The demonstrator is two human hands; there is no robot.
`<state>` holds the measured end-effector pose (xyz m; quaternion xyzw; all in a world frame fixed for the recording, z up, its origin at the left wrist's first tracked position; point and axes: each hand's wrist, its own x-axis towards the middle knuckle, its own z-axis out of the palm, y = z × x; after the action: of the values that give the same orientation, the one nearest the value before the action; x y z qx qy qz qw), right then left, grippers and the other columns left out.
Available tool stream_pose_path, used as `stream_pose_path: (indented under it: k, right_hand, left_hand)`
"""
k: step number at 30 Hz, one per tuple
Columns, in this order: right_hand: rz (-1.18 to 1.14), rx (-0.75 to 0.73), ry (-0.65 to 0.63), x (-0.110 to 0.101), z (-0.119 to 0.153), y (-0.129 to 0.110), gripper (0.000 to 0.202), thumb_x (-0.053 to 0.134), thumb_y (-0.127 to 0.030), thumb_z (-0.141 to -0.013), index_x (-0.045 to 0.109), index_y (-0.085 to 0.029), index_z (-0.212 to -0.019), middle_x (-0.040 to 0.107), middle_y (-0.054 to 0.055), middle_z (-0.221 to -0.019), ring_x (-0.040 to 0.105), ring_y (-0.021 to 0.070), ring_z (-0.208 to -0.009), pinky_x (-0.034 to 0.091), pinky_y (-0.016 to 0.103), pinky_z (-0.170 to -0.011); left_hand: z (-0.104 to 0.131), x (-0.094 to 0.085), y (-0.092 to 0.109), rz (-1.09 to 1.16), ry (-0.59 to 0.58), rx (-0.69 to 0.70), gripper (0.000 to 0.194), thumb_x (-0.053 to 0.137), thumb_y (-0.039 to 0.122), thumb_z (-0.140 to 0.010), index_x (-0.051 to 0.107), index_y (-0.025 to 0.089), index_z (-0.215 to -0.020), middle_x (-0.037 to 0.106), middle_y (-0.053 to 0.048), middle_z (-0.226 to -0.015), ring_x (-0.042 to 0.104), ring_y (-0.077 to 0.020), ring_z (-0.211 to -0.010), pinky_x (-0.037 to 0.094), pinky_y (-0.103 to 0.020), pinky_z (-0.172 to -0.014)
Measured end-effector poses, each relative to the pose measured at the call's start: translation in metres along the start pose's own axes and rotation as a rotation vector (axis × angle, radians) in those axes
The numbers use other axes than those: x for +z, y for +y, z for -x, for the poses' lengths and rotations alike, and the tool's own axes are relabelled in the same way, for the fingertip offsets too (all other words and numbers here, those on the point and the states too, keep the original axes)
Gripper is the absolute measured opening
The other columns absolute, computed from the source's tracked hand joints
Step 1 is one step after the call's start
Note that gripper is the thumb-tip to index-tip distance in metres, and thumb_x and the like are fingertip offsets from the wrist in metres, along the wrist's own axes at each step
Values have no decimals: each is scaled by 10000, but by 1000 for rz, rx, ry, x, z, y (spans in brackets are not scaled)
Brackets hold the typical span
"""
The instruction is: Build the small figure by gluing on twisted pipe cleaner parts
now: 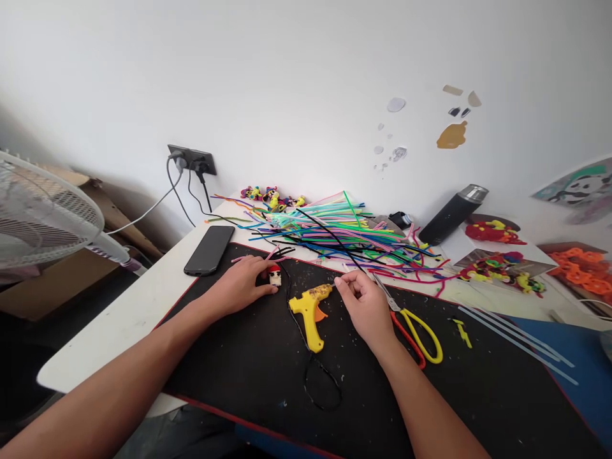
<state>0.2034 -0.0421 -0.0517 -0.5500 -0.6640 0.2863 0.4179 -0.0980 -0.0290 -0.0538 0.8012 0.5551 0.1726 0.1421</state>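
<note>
My left hand (249, 282) is closed around a small figure (275, 276) with a red top, a white body and dark marks on its front. Its fingers hide the figure's left side. A yellow hot glue gun (310, 313) with an orange trigger lies on the black mat (248, 363), its nozzle towards my right hand (362, 299). The fingers of that hand are pinched at the nozzle tip; what they hold, if anything, is too small to name. Scissors (417, 335) with one red and one yellow handle lie right beside my right wrist.
A heap of coloured pipe cleaners (329, 229) spreads along the wall side. A phone (209, 250) lies at the left, near a fan (48, 217). Glue sticks (521, 341), a dark flask (452, 213) and finished figures (497, 264) are at the right.
</note>
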Motion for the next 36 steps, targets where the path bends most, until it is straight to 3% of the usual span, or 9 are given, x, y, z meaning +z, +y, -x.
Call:
stream_pose_path:
  k: [29, 36]
  right_hand:
    - [158, -52, -139, 0, 7, -7, 273, 591, -468, -991, 652, -234, -863, 492, -50, -566, 448, 144, -507, 322, 287, -521]
    - [209, -71, -165, 1, 6, -9, 271, 591, -457, -990, 658, -233, -852, 503, -53, -544, 449, 138, -485, 304, 285, -519]
  left_hand:
    - [2, -4, 4, 37, -22, -42, 504, 683, 541, -905, 695, 203, -1279, 729, -78, -1029, 670, -303, -1005, 494, -436, -948]
    - [2, -5, 7, 115, -24, -32, 481, 634, 547, -933, 698, 229, -1289, 728, -68, -1013, 668, -282, -978, 512, -399, -887]
